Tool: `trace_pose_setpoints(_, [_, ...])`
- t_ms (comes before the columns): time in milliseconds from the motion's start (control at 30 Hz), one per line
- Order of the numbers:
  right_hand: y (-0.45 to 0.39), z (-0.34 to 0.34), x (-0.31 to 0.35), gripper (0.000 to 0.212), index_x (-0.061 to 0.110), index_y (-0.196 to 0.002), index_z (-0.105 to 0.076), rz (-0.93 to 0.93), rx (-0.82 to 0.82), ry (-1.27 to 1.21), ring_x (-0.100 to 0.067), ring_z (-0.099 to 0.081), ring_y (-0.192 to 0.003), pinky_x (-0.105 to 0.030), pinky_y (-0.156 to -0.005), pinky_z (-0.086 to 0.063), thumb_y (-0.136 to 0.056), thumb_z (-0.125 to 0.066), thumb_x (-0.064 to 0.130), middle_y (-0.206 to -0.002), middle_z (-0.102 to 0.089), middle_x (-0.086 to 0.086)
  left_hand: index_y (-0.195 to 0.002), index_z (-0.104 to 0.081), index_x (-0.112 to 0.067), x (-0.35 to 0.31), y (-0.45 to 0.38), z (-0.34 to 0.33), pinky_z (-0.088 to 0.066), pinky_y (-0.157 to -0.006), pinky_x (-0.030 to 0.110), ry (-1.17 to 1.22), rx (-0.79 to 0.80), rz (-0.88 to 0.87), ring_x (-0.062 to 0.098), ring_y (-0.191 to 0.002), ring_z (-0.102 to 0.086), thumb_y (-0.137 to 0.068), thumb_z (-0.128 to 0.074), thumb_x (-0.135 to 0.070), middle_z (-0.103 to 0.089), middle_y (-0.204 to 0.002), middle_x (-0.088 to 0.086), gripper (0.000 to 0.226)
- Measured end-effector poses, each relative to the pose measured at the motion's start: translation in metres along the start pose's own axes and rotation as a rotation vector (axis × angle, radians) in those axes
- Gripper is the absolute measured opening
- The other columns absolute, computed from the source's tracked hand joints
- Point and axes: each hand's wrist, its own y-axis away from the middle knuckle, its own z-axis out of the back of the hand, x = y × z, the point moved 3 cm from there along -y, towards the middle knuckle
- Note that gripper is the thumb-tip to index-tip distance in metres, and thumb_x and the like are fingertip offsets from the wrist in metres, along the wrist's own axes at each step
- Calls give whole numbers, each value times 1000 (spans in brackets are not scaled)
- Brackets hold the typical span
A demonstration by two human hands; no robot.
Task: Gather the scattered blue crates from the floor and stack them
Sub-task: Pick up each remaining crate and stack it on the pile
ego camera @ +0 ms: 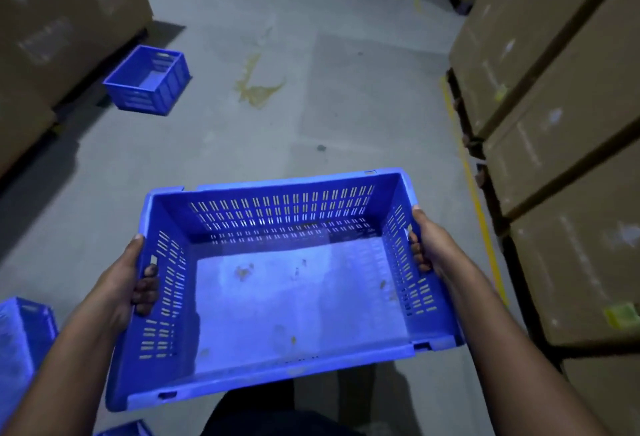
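1. Because another blue crate (24, 335) sits low at the far left edge, only partly in view, it may be the stack to aim for; I cannot tell how many crates are there, so a blind set-down could land the carried one askew.
2. Further up the left side, a second floor crate (148, 79) rests upright on the concrete floor (346, 106), just beside the left cardboard boxes (52, 20). Reaching for it with both hands full would mean a one-handed carry, and the load could tip.
3. The left hand (133, 283) grips the held crate (287, 283) by its left wall, fingers curled through the handle slot and thumb along the rim. If those fingers slip out of the slot, that side would drop.
4. The held crate is carried clear of the floor in front of the body, open side up, empty but for a few stains. It blocks the view of the feet, so a trip is possible.
5. The right hand (427, 245) holds the right wall the same way, fingers hooked in the slot. It is near the right cardboard boxes (554, 124); swinging wide could knock the crate corner against them.
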Motion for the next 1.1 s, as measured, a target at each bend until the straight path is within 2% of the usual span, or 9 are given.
trace_pose_setpoints(300, [-183,-112,231,58,22,-61,-36,18,16,-31,-11,-18,-36,-16,-38,-15,-89,-39,73,-49,-26,3,-63,-32,-20,-276,-148,-1,-15,-44,16,-48,-75,-34,10,-31,-14,-80,-41,-83,-18,-44,-6,66])
trace_pose_setpoints(567, [-396,-215,396,57,22,-61,-35,36,46,-26,-12,-18,-36,-16,-39,-16,-90,-40,70,-50,-26,2,-63,-33,-20,-478,-335,-16,-16,-42,16,-60,-168,-69,11,-32,-15,-81,-41,-81,-19,-48,-4,64])
trace_pose_setpoints(767, [-542,-302,551,57,21,-61,-35,55,125,11,-12,-17,-35,-15,-39,-16,-91,-39,69,-49,-25,3,-62,-35,-21,-632,-441,-11,-13,-46,18,-11,-245,-108,11,-33,-16,-80,-42,-81,-21,-48,-5,64])
trace_pose_setpoints(967, [-654,-405,711,56,21,-62,-36,116,215,105,-12,-18,-35,-14,-40,-18,-92,-38,68,-48,-25,2,-62,-36,-20,-761,-515,20,-16,-42,16,121,-292,-115,11,-32,-16,-86,-39,-76,-23,-45,-5,61])
trace_pose_setpoints(1100, [-739,-491,794,57,21,-62,-35,150,265,194,-13,-20,-34,-16,-39,-19,-92,-37,69,-46,-27,3,-60,-36,-20,-826,-593,47,-15,-47,20,162,-382,-109,11,-36,-17,-85,-38,-78,-23,-46,-3,64])
